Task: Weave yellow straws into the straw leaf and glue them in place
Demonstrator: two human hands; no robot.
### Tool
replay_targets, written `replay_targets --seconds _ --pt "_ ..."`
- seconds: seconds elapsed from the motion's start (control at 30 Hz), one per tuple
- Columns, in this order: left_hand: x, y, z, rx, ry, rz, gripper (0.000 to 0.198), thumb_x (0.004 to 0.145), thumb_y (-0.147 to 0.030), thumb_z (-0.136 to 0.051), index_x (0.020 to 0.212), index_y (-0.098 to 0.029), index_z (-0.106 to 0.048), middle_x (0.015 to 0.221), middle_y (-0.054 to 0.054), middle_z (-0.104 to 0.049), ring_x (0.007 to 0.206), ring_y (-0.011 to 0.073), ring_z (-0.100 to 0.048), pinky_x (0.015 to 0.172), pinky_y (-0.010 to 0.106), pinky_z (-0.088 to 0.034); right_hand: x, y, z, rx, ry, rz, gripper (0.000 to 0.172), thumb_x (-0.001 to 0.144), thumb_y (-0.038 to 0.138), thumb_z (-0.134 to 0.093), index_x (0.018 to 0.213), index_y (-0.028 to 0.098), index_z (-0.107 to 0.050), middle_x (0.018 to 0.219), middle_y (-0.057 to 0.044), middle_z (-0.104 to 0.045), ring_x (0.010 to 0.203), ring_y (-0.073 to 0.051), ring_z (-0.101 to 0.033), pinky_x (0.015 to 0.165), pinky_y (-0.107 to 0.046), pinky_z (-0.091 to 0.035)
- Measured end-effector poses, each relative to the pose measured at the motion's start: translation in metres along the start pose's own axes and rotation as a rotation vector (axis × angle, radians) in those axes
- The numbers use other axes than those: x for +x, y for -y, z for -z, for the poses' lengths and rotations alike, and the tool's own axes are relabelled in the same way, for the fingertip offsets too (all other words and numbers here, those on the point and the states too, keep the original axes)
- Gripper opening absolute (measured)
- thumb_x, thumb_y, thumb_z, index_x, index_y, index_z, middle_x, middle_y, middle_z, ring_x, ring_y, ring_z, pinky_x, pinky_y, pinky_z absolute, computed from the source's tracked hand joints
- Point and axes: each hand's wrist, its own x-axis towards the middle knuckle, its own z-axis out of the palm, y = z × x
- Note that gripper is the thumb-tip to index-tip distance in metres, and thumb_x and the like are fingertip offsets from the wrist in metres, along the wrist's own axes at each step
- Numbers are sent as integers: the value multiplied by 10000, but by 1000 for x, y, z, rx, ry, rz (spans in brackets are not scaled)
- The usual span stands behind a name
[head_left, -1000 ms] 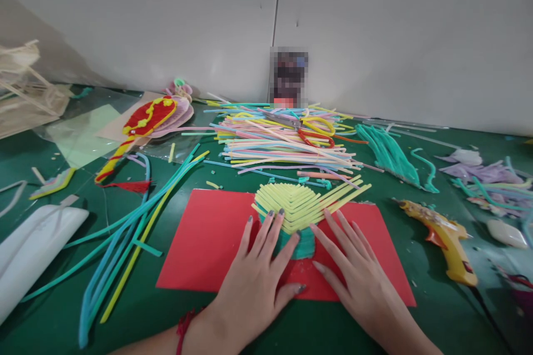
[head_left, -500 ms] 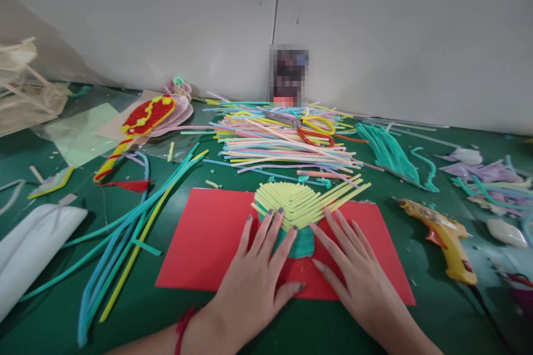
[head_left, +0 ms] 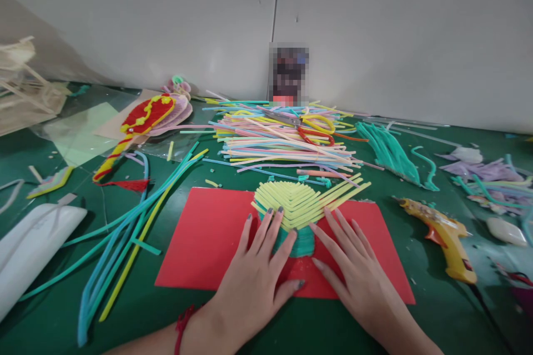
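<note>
A red card (head_left: 208, 238) lies on the green table in front of me. On its middle is a fan of yellow fuzzy strips (head_left: 287, 194) laid in a V pattern, with a few longer strips sticking out at the right. Below it shows a teal fuzzy patch (head_left: 303, 243), partly covered by my fingers. My left hand (head_left: 256, 272) rests flat with fingers spread, its tips at the lower left edge of the yellow strips. My right hand (head_left: 360, 272) is also spread, fingertips touching the lower right side of the strips. Neither hand grips anything.
Behind the card is a pile of coloured strips (head_left: 287, 147) with scissors (head_left: 314, 127) on top. A yellow glue gun (head_left: 447, 238) lies at right, near a teal bundle (head_left: 389, 150). Left are long loose strips (head_left: 120, 238), a red-and-yellow fan (head_left: 147, 116) and a white object (head_left: 37, 244).
</note>
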Motion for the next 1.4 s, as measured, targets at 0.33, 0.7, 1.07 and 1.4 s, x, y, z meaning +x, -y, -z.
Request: replay_targets --seconds 0.33,0.7,1.07,1.4 --pt "0 0 0 11 -17 -5 583 929 -524 -440 1408 -194 -417 1504 170 -364 1381 315 -324 1050 516 -339 2 1 1 -32 -1 12 500 951 391 -430 1413 201 -403 1553 -94 -296 1451 -266 -197 1041 -503 -401" --pt "1 -1 2 20 -7 -8 583 929 -522 -445 1414 -200 -413 1502 168 -369 1378 314 -334 1035 524 -366 3 1 1 7 11 -50 641 950 429 -422 1501 168 -223 1482 -117 -425 1425 -245 -280 1049 -476 -408" --pt "0 -1 2 1 6 -4 592 934 -533 -419 1423 -199 -402 1510 166 -356 1386 314 -322 1048 521 -353 3 1 1 60 21 -42 541 942 399 -455 1447 230 -362 1521 -96 -364 1416 -272 -297 1065 -510 -389" --pt "1 -2 7 -15 -6 -26 586 930 -521 -454 1444 -257 -360 1506 169 -361 1381 314 -340 1036 550 -344 0 -2 -1 129 -16 -101 599 945 360 -458 1499 255 -253 1516 -83 -378 1424 -264 -276 1070 -496 -399"
